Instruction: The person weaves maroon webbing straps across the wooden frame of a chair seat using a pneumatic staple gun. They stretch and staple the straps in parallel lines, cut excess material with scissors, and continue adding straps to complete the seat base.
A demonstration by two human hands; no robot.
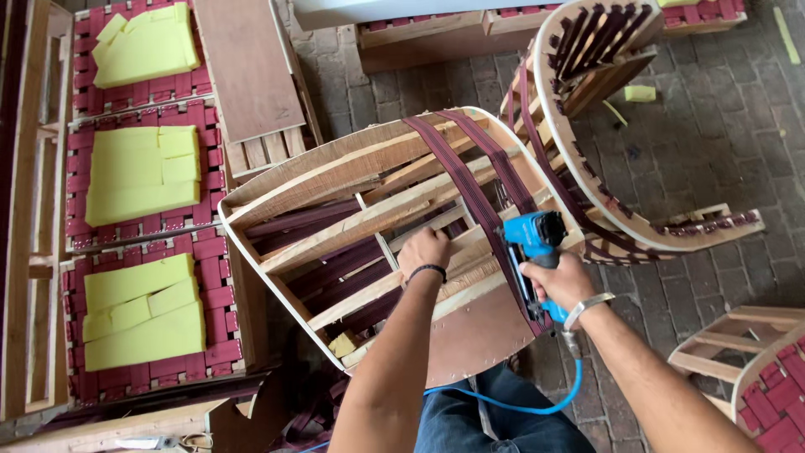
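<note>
I see my right hand (563, 281) wrapped fully around the grip of a blue pneumatic stapler (534, 252), fingers closed tight on the handle, with the tool's nose pressed against a dark maroon webbing strap (478, 197) where it crosses the curved rim of the wooden chair frame (352, 210). The frame lies on its side against my lap, at the centre of the view, its open back turned toward 9 o'clock; this attitude presents the strap and the rail beneath it flat to the tool. My left hand (423, 250) is laid on an inner wooden slat at about 9 o'clock from the stapler, fingers curled down over the slat's edge in a firm hold; I judge that this braces the frame against the push of the tool. A blue air hose (537, 404) leaves the base of the stapler and loops toward 6 o'clock, clear of the work face. A second frame (587, 126), already webbed, stands at 1 o'clock, touching or just beside the first; I cannot tell which. Webbed seat panels carrying yellow foam blocks (142, 172) lie in a column at 9 o'clock, well apart from both hands. The brick floor (713, 151) shows at 2 o'clock.
</note>
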